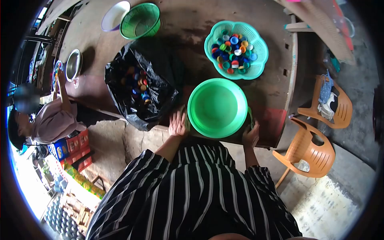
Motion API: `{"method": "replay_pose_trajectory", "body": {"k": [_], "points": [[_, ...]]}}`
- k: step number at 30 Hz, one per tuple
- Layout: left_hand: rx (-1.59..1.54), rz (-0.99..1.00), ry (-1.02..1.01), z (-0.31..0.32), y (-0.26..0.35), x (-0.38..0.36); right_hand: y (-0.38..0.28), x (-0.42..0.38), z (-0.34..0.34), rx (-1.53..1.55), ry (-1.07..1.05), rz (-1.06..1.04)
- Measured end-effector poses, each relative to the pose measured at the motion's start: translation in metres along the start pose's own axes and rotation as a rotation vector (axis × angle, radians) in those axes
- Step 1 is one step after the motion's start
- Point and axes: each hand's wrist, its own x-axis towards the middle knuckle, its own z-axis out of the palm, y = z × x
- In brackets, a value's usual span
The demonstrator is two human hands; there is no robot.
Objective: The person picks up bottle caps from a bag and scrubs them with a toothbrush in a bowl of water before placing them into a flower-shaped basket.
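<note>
A green plastic basin (218,108), with nothing in it, stands at the near edge of the table. My left hand (179,124) rests beside the basin's left side, fingers stretched out and apart. On the other side, my right hand (251,135) has its fingers curled near a thin green strip next to the basin; what they hold is partly hidden. Left of my left hand, a black plastic bag (162,88) lies open with many coloured bottle caps (140,86) inside. Beyond the basin is a turquoise basket (259,66) holding more coloured caps (234,52).
A green basket (152,30) and a white bowl (116,16) are at the far left of the table (188,24). A metal bowl (73,66) lies near another person (54,120) at the left. Orange plastic chairs (312,150) stand at the right.
</note>
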Motion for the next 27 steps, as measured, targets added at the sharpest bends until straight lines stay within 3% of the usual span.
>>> {"method": "replay_pose_trajectory", "body": {"k": [3,7,10,14,16,17,19,21,24,27], "points": [[-0.03,0.021,0.021,-0.012,0.01,0.005,0.008,-0.002,0.006,-0.043,0.028,-0.048],[0.012,0.083,0.17,-0.006,0.008,0.006,-0.002,-0.003,-0.001,-0.032,-0.04,0.059],[-0.133,0.071,0.168,-0.008,0.005,0.011,-0.002,-0.004,-0.001,0.009,0.031,0.071],[-0.246,0.242,0.215,-0.051,0.006,0.027,0.001,-0.005,0.001,0.04,0.121,0.041],[-0.333,0.504,0.264,-0.086,0.007,0.032,-0.004,-0.006,-0.001,0.034,0.119,0.055],[-0.236,0.521,0.318,-0.112,0.008,0.036,-0.003,-0.005,-0.001,0.034,0.118,0.07],[-0.236,0.468,0.49,-0.144,-0.001,0.045,0.004,-0.003,0.004,0.056,0.174,0.034],[-0.205,0.212,0.68,-0.165,-0.012,0.057,0.005,-0.005,0.008,0.084,0.22,0.02],[-0.136,-0.014,0.663,-0.151,-0.066,0.086,0.0,-0.006,0.002,0.053,0.199,0.061],[0.023,-0.121,0.427,-0.133,-0.106,0.095,0.0,-0.004,0.003,0.046,0.206,0.04]]}}
